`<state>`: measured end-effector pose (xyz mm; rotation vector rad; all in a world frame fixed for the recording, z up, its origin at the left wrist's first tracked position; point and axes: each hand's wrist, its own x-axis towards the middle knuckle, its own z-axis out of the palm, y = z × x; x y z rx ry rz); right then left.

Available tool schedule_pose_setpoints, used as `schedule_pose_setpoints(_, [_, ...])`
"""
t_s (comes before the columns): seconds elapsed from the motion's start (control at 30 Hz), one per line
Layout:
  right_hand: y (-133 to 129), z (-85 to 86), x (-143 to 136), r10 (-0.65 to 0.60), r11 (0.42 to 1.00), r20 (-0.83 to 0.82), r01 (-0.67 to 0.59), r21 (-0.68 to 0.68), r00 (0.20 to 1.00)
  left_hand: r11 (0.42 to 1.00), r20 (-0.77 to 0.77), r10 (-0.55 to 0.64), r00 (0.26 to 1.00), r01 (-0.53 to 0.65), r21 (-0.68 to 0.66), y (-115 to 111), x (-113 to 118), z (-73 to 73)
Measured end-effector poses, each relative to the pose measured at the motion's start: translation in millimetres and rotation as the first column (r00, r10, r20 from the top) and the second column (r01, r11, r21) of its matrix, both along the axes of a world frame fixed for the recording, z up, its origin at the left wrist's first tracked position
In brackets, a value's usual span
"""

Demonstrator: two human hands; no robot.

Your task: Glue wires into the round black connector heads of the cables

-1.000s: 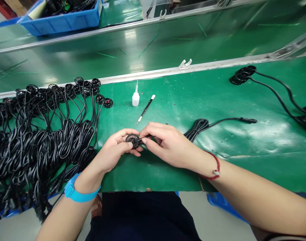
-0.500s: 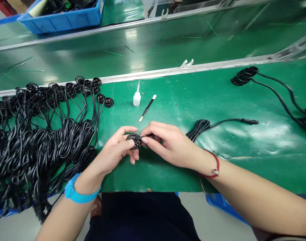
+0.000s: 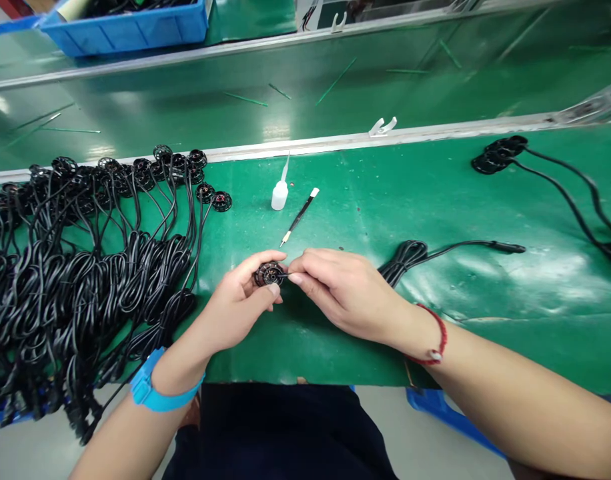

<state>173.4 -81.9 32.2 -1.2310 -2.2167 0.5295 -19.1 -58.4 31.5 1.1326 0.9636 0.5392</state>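
My left hand (image 3: 235, 303) is closed around the rim of a round black slotted part (image 3: 268, 273), its thumb along the lower edge. The part's open face, with small metallic bits at its middle, is tilted up towards me. At its right side, my right hand (image 3: 343, 290) pinches a thin black cable between thumb and forefinger. Beyond that hand lies a bundled black cable (image 3: 405, 257) with a plug (image 3: 505, 247) at its end. Most of the stretch between pinch and bundle is hidden by my right hand.
Many bundled cables (image 3: 85, 280) with similar round ends crowd the left of the green table (image 3: 435, 180). Ahead are a white needle-tipped bottle (image 3: 279, 195) and a slim black tool (image 3: 299, 217). More round parts (image 3: 498, 155) lie far right. A blue bin (image 3: 130, 30) stands behind.
The round part has been tipped so its face shows more. My left fingers have curled further beneath it. My right hand still pinches at its right side. The whole view has shifted slightly.
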Motion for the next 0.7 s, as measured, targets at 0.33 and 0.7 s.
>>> schedule_pose_setpoints(0.33, [-1.2, -0.9, -2.5, -0.01, 0.993, -0.009, 0.009, -0.119, 1.0, 0.999, -0.026, -0.015, 1.0, 0.017, 0.05, -2.4, -1.8, -3.8])
schedule_pose_setpoints(0.7, [-1.6, -0.8, -4.4, -0.022, 0.954, -0.123, -0.016, -0.299, 0.992, 0.995, -0.088, -0.079, 0.993, 0.084, 0.058, 1.1, -1.2, -1.9])
